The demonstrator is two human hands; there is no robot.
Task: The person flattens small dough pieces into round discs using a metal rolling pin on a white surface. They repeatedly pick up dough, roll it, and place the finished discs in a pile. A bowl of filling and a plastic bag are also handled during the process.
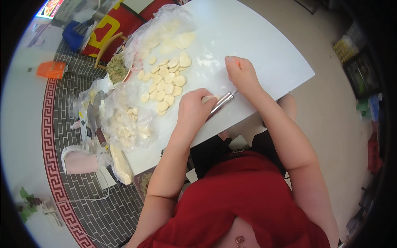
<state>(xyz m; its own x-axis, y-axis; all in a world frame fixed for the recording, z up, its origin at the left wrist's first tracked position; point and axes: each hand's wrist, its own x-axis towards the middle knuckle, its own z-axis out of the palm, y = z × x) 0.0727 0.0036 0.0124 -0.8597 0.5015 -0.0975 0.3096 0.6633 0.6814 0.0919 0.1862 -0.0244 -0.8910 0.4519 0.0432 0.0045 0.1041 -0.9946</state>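
My left hand (pixel 196 105) pinches a pale dough disc (pixel 207 98) between thumb and fingers, beside a shiny metal rolling pin (pixel 220 104). The pin lies slanted near the table's front edge, its far tip close to my right wrist. Above it is my right hand (pixel 240 73), its fingers curled inward; whether it holds anything cannot be seen. Left of my hands, many small flattened dough discs (pixel 169 78) lie heaped on the white table (pixel 260 37). Larger rolled wrappers (pixel 185 39) lie farther back, partly under a clear plastic sheet (pixel 173 17).
A bowl of green-flecked filling (pixel 117 68) stands at the table's left side. Nearer are dough pieces under plastic (pixel 125 127), a long wrapped dough roll (pixel 121 164), a knife handle (pixel 101 137) and a pink appliance (pixel 81 162). Crates (pixel 361 73) stand at the right.
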